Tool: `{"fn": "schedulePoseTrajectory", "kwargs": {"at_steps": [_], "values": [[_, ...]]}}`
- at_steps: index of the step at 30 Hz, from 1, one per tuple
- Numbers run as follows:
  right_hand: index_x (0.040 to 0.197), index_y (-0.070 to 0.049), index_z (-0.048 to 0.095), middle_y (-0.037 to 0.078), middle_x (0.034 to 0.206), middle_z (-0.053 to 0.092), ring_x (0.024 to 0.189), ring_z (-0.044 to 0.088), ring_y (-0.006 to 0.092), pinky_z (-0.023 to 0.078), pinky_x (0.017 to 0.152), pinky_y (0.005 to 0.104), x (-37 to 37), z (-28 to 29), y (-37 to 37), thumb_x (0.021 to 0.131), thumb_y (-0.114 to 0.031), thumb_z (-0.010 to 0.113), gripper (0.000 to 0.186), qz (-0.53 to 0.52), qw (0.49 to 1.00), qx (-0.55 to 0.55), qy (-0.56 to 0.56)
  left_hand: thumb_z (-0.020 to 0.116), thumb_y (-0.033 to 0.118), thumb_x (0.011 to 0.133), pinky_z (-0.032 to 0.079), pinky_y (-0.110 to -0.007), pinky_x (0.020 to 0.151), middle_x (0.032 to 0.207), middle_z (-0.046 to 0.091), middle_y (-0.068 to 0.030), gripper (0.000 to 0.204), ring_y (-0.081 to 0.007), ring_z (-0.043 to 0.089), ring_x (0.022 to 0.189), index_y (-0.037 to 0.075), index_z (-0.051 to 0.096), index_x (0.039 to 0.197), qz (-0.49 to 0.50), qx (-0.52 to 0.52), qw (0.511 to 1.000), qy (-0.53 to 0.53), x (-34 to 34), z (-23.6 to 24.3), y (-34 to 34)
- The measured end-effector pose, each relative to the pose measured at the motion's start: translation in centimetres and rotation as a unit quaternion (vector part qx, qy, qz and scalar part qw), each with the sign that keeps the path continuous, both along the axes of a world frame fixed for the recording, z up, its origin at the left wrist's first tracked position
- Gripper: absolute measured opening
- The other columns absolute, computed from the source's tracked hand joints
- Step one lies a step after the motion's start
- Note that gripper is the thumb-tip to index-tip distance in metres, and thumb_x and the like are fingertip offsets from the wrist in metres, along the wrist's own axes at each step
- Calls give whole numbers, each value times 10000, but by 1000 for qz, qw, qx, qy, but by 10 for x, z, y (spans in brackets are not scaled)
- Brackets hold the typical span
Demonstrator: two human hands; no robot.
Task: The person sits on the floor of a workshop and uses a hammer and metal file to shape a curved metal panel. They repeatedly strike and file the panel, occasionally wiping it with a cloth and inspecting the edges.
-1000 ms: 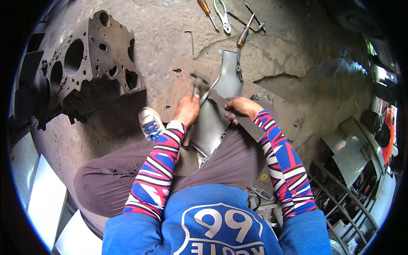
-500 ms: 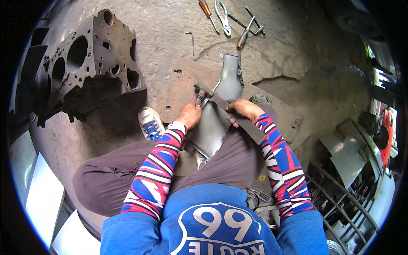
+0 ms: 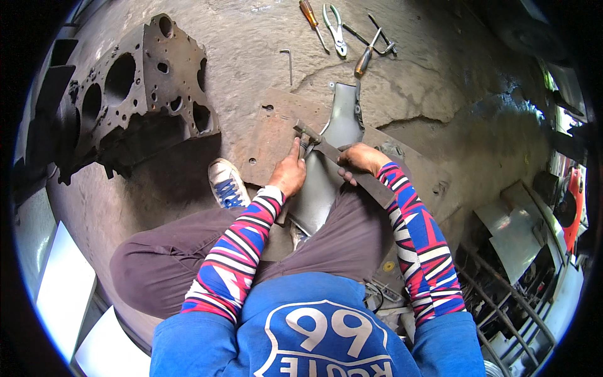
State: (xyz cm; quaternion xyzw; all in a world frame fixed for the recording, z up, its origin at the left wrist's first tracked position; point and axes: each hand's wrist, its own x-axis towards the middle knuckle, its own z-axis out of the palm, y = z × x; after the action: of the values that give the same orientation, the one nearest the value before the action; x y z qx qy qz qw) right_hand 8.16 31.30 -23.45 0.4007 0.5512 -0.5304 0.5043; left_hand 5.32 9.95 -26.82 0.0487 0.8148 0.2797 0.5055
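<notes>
My left hand point(image 3: 289, 173) is wrapped around the handle of a hammer point(image 3: 306, 132), with its index finger stretched along the handle toward the head. The hammer's head rests at or just above the upper end of a flat metal bar point(image 3: 378, 191); whether they touch I cannot tell. My right hand point(image 3: 363, 158) grips that bar, which slants across a bent grey sheet-metal panel point(image 3: 345, 116). The panel runs from near my lap to its narrow far end. Under it lies a flat rusty plate point(image 3: 267, 138); my hands and leg hide parts of both.
An engine block point(image 3: 169, 81) stands at the left. Ahead on the concrete floor lie a hex key point(image 3: 290, 66), pliers point(image 3: 336, 34), two screwdrivers point(image 3: 364, 60) and a dark T-shaped tool. Metal scraps and a bar frame point(image 3: 502, 308) are at the right. My shoe point(image 3: 227, 183) is beside the plate.
My left index finger has straightened along the hammer handle. The hammer and the bar keep nearly the same place over the panel; the whole view has shifted slightly.
</notes>
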Motion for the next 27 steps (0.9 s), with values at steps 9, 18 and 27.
{"fn": "schedulePoseTrajectory", "kwargs": {"at_steps": [9,18,27], "values": [[1072,13,584,65,774,627,536,551,131,506,445,306,6,3,3,995,-153,550,186,-52,998,-22,-6,456,222,1012,453,-497,1045,1269,598,-348,619,-495,574,1206,150,253,1592,136,16,990,38,-4,1,6],[1002,67,641,143,784,678,572,641,230,548,470,373,11,0,5,996,-108,503,222,-62,998,-11,-3,476,247,1014,494,-526,934,1120,649,-355,624,-505,635,1059,186,255,1594,135,-1,987,86,9,-11,9],[1078,75,613,158,874,699,621,668,236,563,477,394,6,1,-7,986,-114,518,230,-27,999,12,14,487,261,1008,465,-504,1016,1225,611,-359,646,-492,591,1172,137,246,1594,65,58,992,95,-6,-22,-18]]}}
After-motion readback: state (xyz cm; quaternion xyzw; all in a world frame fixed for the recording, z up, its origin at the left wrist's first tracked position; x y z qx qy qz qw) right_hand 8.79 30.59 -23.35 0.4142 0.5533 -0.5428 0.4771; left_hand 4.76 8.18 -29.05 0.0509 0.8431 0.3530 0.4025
